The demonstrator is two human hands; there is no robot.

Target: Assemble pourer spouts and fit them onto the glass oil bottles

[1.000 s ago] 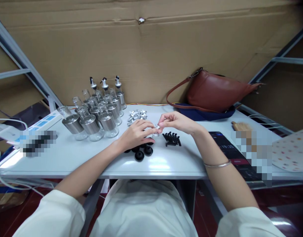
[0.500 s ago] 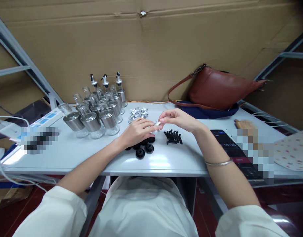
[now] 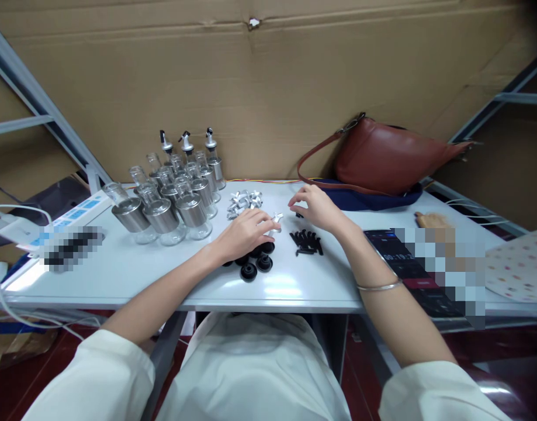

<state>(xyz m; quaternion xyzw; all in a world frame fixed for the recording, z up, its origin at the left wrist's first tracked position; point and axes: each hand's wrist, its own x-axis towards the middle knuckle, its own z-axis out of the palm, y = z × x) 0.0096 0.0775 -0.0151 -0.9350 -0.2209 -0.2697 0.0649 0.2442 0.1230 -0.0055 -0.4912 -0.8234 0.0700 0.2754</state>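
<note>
My left hand (image 3: 247,234) is closed on a small silver pourer cap (image 3: 277,219), which pokes out past the thumb and forefinger. Beneath that hand lie several round black stoppers (image 3: 249,271), partly covered by it. Just beyond is a pile of silver pourer caps (image 3: 245,202). My right hand (image 3: 315,206) hovers to the right, its thumb and fingers curved and apart. A small dark part (image 3: 298,215) shows under its fingers, too little to name. Closer to me lie several slim black levers (image 3: 307,241).
Glass bottles with steel sleeves (image 3: 190,210) stand at the left, three with pourers fitted at the back. A brown handbag (image 3: 382,155) rests on blue cloth at the back right. A phone (image 3: 408,275) with a running timer lies right of my forearm.
My right hand has drawn away from the silver cap, moving right and slightly back, and its fingers have parted. My left hand stays nearly in place with the cap.
</note>
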